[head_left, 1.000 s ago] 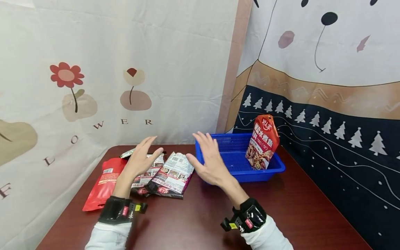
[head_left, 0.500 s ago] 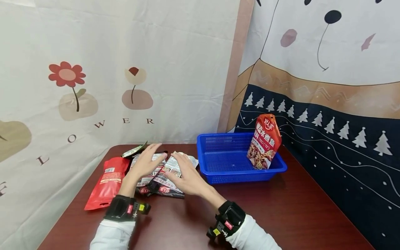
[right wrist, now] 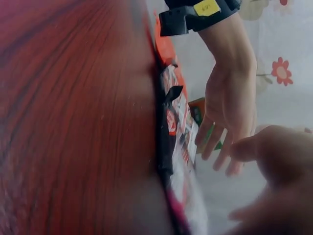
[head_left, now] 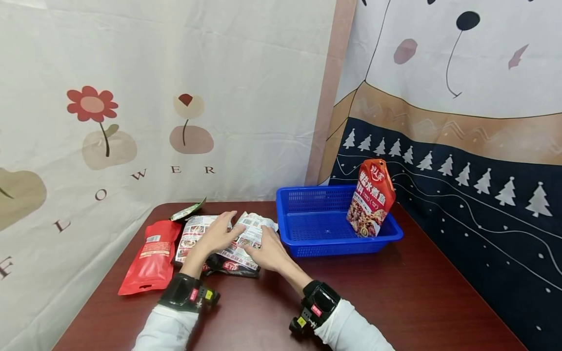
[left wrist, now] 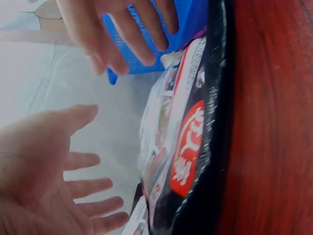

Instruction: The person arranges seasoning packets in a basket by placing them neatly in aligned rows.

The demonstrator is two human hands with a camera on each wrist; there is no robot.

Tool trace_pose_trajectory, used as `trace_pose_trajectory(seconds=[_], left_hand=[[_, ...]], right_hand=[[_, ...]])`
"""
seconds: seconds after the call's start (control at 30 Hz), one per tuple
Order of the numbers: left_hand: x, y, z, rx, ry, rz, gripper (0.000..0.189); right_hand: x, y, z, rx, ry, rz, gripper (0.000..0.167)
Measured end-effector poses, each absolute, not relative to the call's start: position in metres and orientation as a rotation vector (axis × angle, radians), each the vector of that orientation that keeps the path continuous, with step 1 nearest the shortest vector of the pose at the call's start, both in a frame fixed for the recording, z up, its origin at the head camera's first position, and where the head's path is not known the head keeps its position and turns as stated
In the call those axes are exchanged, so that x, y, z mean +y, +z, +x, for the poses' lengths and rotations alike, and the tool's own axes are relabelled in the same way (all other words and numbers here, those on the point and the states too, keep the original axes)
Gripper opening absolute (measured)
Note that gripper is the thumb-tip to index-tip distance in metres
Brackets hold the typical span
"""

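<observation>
A food packet [head_left: 252, 228] lies flat on the table, its white printed back up and its black end towards me. My left hand [head_left: 218, 236] is over its left side, fingers extended and spread. On the packet's right is my right hand [head_left: 270, 251], thumb apart from loosely straight fingers. In the left wrist view, a gap shows between the left hand [left wrist: 44, 181] and the packet [left wrist: 183, 137]. Whether the right fingers touch the packet's edge, I cannot tell. Another white-backed packet [head_left: 193, 233] lies partly hidden under the left hand and the first packet.
A red pouch [head_left: 153, 253] lies at the left, with a green packet [head_left: 188, 211] behind. Right of the hands stands a blue basket [head_left: 333, 248]; a red food pouch [head_left: 371, 197] leans upright inside its right end. Patterned cloth [head_left: 263, 97] hangs behind the table.
My right hand has moved left and down from beside the basket to the packet's right side. The left hand has shifted right and slightly lower over the packet. The packets lie where they were.
</observation>
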State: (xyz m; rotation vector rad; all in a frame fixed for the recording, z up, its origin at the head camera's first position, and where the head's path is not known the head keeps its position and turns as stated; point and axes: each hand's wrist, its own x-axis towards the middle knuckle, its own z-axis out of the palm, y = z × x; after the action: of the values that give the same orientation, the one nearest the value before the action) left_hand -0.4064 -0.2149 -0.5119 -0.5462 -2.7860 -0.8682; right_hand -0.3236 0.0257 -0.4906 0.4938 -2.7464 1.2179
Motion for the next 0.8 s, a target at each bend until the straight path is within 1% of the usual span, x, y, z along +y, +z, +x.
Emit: trace_pose_trajectory(seconds=[0.1, 0.23, 0.4, 0.53, 0.6, 0.73, 0.8], left_hand=[[-0.209, -0.512, -0.404, -2.843, -0.901, -0.504, 0.099], [-0.203, -0.51, -0.399, -2.894, -0.951, -0.464, 0.1], [-0.198, -0.516, -0.403, -2.926, -0.959, -0.397, 0.1], [-0.197, -0.516, -0.401, -2.944, -0.98, -0.302, 0.102], [-0.195, -0.514, -0.397, -2.94, -1.015, -0.256, 0.095], [-0.191, -0.5, -0.38, -2.931, -1.132, -0.153, 0.063], [-0.188, -0.489, -0.368, -2.917, -1.212, -0.119, 0.053]], right_hand=[[0.028, -0.481, -0.318, -2.783, 1.284, 0.385, 0.104], [0.03, -0.467, -0.306, -2.815, 1.31, 0.293, 0.102], [0.034, -0.471, -0.31, -2.757, 1.419, 0.334, 0.094], [0.035, -0.473, -0.314, -2.711, 1.483, 0.38, 0.093], [0.035, -0.475, -0.316, -2.702, 1.495, 0.388, 0.093], [0.035, -0.476, -0.318, -2.681, 1.515, 0.386, 0.088], [0.035, -0.476, -0.317, -2.669, 1.519, 0.377, 0.085]])
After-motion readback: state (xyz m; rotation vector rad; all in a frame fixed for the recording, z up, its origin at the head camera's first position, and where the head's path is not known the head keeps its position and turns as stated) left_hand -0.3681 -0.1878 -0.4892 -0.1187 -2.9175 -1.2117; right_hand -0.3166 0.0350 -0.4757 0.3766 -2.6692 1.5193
